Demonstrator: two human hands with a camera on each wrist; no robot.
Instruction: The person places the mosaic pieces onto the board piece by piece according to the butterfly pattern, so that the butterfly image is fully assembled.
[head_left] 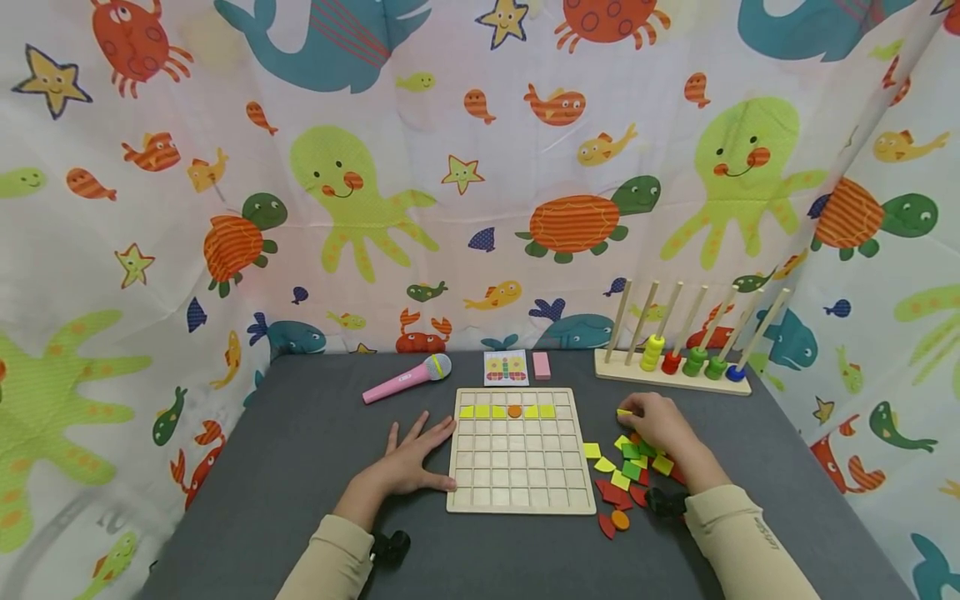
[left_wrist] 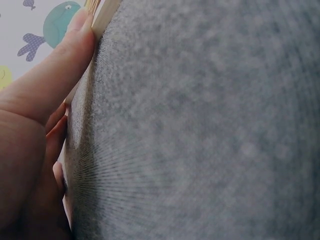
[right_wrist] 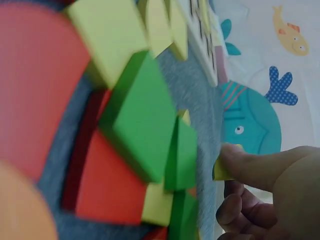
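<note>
A right hand (head_left: pixel 660 427), grip pinched on a yellow block (head_left: pixel 623 412), hovers by flat, angular pieces (head_left: pixel 613 494); the left hand (head_left: pixel 405 463), fingers apart, touches a gridded wooden board (head_left: pixel 520 480) on the textured grey surface (head_left: pixel 262 492)

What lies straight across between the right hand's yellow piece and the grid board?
In the head view, bare tabletop separates the yellow piece in the right hand from the grid board; loose pieces lie lower in the picture.

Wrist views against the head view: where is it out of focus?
Left wrist: the grey table surface is blurred across most of the frame; right wrist: the nearest orange piece and large red piece are soft; head: the wooden board has legible grid lines.
</note>
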